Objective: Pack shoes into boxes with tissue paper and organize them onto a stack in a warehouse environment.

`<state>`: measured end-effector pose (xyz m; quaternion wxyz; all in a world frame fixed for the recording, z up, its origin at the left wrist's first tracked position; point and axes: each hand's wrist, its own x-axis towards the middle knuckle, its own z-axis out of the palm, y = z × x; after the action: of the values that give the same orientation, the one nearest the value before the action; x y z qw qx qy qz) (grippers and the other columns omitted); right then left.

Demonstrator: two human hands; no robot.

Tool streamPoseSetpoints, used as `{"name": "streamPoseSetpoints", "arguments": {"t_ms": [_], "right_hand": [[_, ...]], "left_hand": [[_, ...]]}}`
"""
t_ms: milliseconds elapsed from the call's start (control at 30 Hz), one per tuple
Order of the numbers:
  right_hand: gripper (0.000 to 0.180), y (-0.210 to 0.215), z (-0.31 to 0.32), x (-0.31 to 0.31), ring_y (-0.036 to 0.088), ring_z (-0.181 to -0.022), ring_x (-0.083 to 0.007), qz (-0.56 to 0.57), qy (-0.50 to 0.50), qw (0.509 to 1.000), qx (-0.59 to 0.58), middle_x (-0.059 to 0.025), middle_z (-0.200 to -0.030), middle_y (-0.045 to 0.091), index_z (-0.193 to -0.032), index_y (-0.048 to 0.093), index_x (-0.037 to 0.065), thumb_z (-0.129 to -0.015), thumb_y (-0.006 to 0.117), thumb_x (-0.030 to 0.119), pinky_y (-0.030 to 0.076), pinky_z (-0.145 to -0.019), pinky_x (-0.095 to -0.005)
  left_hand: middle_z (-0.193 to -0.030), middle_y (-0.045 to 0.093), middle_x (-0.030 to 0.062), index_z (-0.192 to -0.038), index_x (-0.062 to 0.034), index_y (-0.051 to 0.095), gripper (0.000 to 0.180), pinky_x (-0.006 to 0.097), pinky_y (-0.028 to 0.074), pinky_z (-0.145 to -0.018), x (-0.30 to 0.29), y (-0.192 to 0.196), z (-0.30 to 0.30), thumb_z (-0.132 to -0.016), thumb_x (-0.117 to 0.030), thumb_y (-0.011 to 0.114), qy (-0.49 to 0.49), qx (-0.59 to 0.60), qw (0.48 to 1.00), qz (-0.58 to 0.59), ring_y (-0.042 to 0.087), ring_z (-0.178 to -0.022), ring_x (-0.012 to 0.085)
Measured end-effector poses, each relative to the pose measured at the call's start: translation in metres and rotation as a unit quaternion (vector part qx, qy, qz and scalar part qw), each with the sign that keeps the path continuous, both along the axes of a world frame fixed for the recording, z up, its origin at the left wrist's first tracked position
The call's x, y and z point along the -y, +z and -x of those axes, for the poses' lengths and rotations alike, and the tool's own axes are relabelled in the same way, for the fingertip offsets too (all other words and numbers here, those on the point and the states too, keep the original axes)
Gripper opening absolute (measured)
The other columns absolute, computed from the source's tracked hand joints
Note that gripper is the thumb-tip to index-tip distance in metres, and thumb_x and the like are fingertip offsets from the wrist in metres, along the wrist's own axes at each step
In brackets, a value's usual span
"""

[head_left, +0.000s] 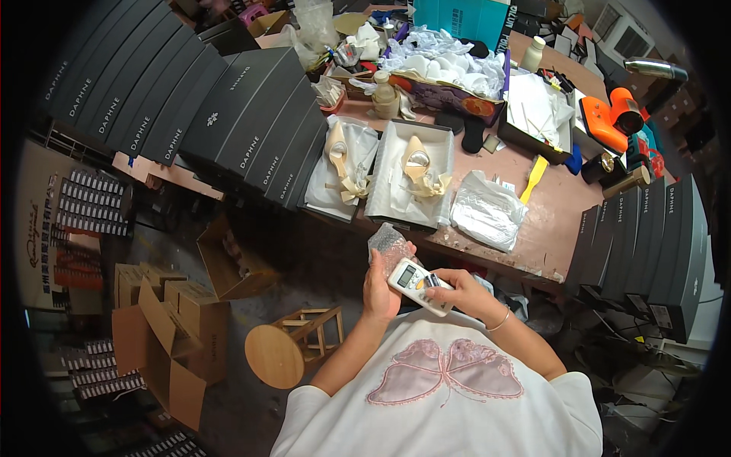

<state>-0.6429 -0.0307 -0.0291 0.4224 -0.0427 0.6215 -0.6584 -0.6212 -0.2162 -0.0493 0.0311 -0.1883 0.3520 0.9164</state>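
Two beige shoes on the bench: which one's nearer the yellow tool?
The right shoe, in the pale-walled box, is nearer the yellow tool. The left shoe lies farther off, next to the dark box stack.

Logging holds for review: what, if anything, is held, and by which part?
Left hand holds bubble wrap by its lower part; right hand holds a white remote by its right side.

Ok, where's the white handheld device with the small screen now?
In the head view, the white handheld device is right of centre, between the left hand and right hand, beside the clear bubble wrap.
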Motion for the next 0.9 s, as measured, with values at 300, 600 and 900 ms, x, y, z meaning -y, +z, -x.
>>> {"name": "streamPoseSetpoints", "arguments": {"t_ms": [300, 600, 900], "right_hand": [[0.038, -0.003, -0.006, 0.004, 0.057, -0.08, -0.0057, 0.063, -0.061, 0.996, 0.021, -0.0021, -0.093, 0.064, -0.113, 0.06, -0.001, -0.084, 0.067, 0.023, 0.047, -0.07, -0.0225], [0.041, 0.005, -0.011, 0.011, 0.056, -0.084, -0.0069, 0.111, -0.05, 0.99, 0.076, -0.0026, -0.097, 0.061, -0.119, 0.053, 0.001, -0.086, 0.066, 0.02, 0.046, -0.073, -0.022], [0.071, -0.003, -0.016, 0.015, 0.053, -0.089, -0.0117, 0.08, -0.107, 0.991, -0.018, -0.007, -0.099, 0.055, -0.141, 0.025, 0.008, -0.084, 0.067, 0.012, 0.045, -0.075, -0.0254]], "left_hand": [[-0.137, 0.045, 0.0174, -0.135, 0.004, 0.039, 0.059, 0.038, 0.035, -0.106, -0.011, 0.011, -0.016, -0.1, -0.044, 0.031, 0.016, -0.036, 0.999, 0.035, 0.045, -0.126, 0.0266], [-0.137, 0.044, 0.0199, -0.135, 0.0044, 0.036, 0.048, 0.041, 0.037, -0.105, -0.013, 0.017, -0.025, -0.099, -0.028, 0.039, 0.03, -0.048, 0.998, -0.02, 0.044, -0.127, 0.0302], [-0.132, 0.048, 0.0179, -0.134, 0.001, 0.037, 0.043, 0.039, 0.04, -0.103, -0.023, 0.008, -0.035, -0.097, -0.02, 0.044, -0.044, -0.038, 0.998, 0.026, 0.048, -0.122, 0.0246]]}}
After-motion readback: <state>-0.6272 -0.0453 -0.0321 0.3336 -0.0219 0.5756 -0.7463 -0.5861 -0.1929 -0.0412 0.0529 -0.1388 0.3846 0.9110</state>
